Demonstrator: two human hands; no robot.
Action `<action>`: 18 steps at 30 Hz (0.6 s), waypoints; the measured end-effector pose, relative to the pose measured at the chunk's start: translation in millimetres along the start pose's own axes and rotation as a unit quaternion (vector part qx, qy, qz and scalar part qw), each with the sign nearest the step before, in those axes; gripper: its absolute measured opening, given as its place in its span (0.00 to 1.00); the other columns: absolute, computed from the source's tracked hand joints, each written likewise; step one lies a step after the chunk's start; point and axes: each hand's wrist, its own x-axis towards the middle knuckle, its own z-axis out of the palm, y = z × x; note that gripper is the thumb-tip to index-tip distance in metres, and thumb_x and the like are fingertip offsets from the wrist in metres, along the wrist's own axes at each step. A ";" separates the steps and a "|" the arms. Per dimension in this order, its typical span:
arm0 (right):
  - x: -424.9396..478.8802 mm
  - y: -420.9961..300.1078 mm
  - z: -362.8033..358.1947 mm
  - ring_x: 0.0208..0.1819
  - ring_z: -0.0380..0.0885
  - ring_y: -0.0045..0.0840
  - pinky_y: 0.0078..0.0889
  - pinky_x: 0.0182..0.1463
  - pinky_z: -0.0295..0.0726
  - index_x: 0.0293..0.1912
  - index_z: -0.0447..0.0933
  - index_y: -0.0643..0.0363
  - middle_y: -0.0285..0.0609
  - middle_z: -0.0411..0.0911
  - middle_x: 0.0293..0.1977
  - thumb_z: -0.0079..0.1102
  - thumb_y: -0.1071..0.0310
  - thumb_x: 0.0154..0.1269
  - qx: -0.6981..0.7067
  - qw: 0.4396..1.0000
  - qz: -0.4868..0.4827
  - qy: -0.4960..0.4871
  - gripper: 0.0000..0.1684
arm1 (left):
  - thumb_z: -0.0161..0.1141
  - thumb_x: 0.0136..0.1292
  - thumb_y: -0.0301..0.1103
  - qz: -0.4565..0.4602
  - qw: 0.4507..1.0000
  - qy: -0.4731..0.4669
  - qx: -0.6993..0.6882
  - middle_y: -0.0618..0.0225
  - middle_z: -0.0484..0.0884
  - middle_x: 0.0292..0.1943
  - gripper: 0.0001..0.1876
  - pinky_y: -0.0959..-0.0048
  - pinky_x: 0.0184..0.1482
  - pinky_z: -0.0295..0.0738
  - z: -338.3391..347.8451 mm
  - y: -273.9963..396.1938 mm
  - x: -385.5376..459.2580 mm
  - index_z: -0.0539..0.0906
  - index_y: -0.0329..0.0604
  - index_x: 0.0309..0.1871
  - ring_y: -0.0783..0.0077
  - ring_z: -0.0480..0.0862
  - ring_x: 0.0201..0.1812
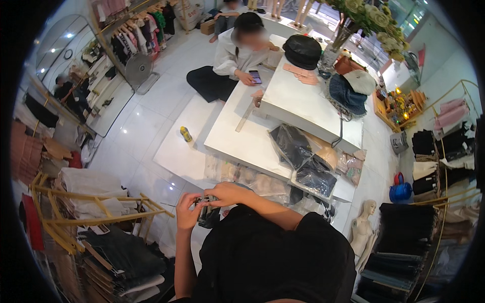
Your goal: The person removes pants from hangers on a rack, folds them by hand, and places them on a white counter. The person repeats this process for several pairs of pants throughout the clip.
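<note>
My left hand (188, 210) and my right hand (226, 194) meet in front of my body, at the lower middle of the head view. Between their fingers they hold a small metallic object (204, 200), too small to identify. A dark item (208, 216), perhaps folded cloth or a bag, hangs just below the fingers. A thin rod (168, 204) sticks out to the left of my left hand. Beyond my hands, plastic-bagged garments (261, 184) lie by the white stepped platform (227, 130).
A person (242, 57) sits at the platform with a phone (255, 77). A yellow bottle (185, 134), a ruler (245, 119) and hats (302, 52) stand or lie on the platform. A gold rack (106, 217) is at left, a mannequin (364, 227) at right.
</note>
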 end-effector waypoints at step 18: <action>-14.1 -13.0 -47.7 0.31 0.77 0.47 0.47 0.34 0.74 0.44 0.71 0.57 0.51 0.75 0.25 0.60 0.63 0.56 0.082 0.995 0.050 -0.030 0.16 | 0.71 0.49 0.15 -0.005 0.997 0.078 0.002 0.64 0.78 0.35 0.13 0.75 0.46 0.82 -7.4 -12.3 -10.0 0.83 0.32 0.39 0.72 0.83 0.38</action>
